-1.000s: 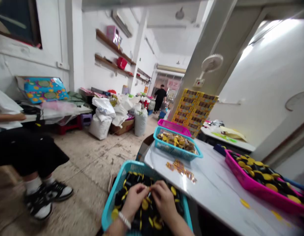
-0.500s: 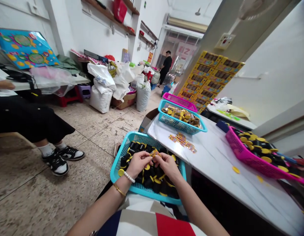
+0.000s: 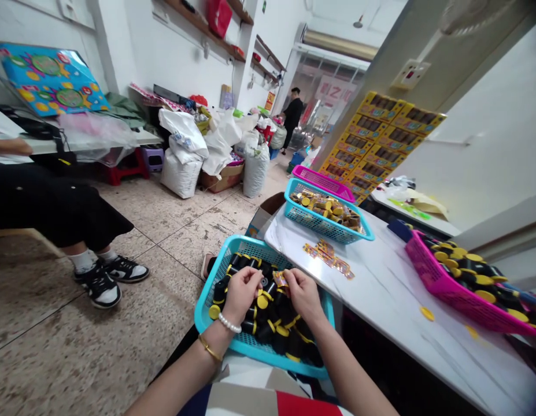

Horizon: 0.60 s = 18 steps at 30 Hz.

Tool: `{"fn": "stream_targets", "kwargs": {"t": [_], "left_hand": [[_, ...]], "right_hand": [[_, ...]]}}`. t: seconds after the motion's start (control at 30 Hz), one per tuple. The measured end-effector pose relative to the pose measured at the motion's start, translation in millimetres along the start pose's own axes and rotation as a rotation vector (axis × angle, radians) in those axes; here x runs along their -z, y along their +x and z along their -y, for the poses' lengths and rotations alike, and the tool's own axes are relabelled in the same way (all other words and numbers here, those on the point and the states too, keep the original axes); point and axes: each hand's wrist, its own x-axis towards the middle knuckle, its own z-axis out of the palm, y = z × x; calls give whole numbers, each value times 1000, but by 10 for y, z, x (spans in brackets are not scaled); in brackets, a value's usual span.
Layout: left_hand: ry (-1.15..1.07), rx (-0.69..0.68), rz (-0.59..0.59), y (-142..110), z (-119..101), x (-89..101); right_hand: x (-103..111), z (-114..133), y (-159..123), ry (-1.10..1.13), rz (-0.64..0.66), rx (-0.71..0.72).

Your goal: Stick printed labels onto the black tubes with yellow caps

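My right hand point(image 3: 304, 293) pinches a small orange printed label point(image 3: 280, 279) between thumb and fingers. To its left, my left hand point(image 3: 241, 293) is closed in a pinch; whatever it may hold is too small to make out. A gap lies between the two hands. Both are over a light-blue basket point(image 3: 203, 300) close to my body, full of small black canisters point(image 3: 264, 330) with yellow lids. More orange labels point(image 3: 328, 258) lie in a loose pile on the white marbled table point(image 3: 372, 289) to the right.
On the table stand a blue basket point(image 3: 328, 226) of labelled canisters and a pink basket point(image 3: 445, 283) of black ones. Yellow boxes point(image 3: 376, 138) are stacked behind. A seated person's shoes point(image 3: 103, 283) are at left; white sacks point(image 3: 181, 167) stand on the floor.
My hands have moved apart; earlier both held the label together, and now it stays in my right hand. The view has shifted slightly.
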Motion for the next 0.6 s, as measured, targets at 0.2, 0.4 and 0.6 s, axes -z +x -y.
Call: {"fn": "stream_targets", "kwargs": {"t": [0.2, 0.4, 0.6], "left_hand": [[6, -22, 0, -82, 21, -55], [-60, 70, 26, -114, -62, -60], [-173, 144, 11, -59, -49, -35]], "right_hand": [[-29, -24, -51, -47, -58, 88], [-90, -60, -111, -76, -54, 140], [-125, -54, -129, -71, -88, 185]]}}
